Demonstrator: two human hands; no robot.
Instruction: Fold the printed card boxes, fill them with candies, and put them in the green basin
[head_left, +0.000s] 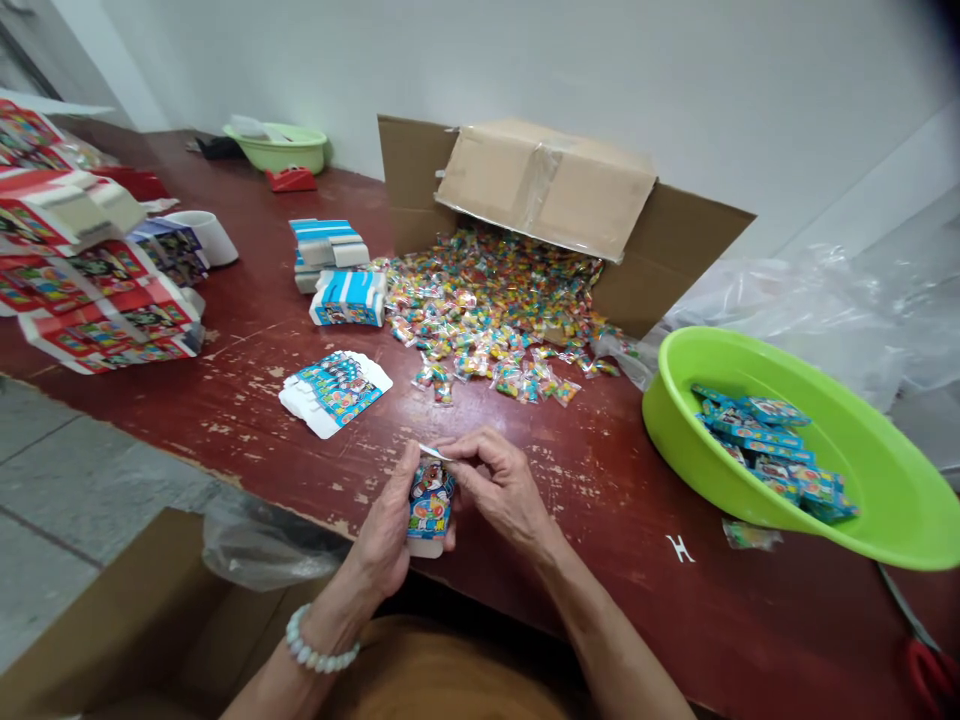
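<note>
A small printed blue candy box [431,497] is upright between my hands, its white bottom flap hanging loose. My left hand [386,525], with a bead bracelet at the wrist, is closed around the box's sides. At the box's top end, the fingers of my right hand [499,485] pinch the white flap. Just beyond lies a fanned stack of flat candy boxes [337,388]. Behind that, a heap of wrapped candies [495,310] spills from a cardboard carton [547,185] tipped on its side.
At right, a green basin [885,470] holds several blue boxes. Banded blue box bundles [349,298] stand left of the candies, red box stacks [112,315] farther left. A white paper scrap [680,548] lies near the basin. An open carton [165,620] sits below the table edge.
</note>
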